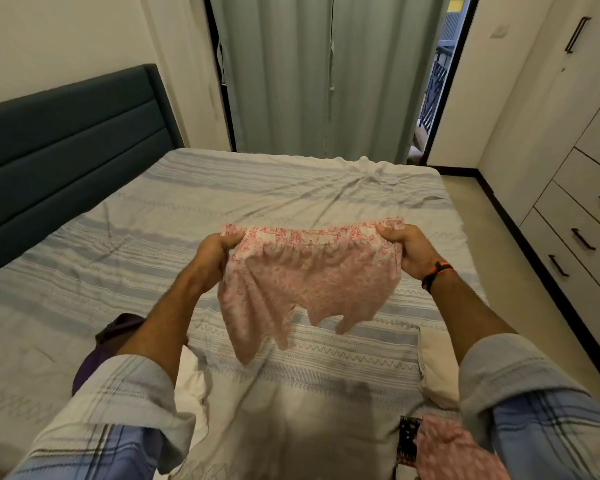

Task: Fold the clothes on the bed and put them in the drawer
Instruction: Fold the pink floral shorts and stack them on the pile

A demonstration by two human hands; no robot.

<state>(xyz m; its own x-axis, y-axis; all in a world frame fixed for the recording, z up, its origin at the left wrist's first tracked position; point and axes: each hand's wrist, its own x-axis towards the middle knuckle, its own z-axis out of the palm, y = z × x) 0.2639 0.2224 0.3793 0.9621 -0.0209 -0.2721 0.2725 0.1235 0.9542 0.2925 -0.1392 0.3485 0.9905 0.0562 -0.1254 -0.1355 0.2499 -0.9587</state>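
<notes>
While hanging above the bed (pixel 222 209): pink shorts (pixel 309 275), waistband lying left-right, legs pointing down.
Left hand (pixel 215 251): fingers pinching waistband end.
Right hand (pixel 409 247): pinching other end.
Writing: none readable.

The garment (pixel 309 278) hangs between the two hands, above the middle of the bed (pixel 222 202), its upper edge stretched from the left hand (pixel 215 251) to the right hand (pixel 413 251), each grip taking one end. Below and left of the left grip, a piece of clothing (pixel 101 344) lies on the bed, partly under the left forearm. Below the right grip, more clothing (pixel 444 445) lies at the near edge. Left of both grips stands the headboard (pixel 66 140). Beyond them, behind the bed, hangs a curtain (pixel 312 74). Right of the right grip, across a strip of floor (pixel 478 209), stand the drawers (pixel 582 230).
</notes>
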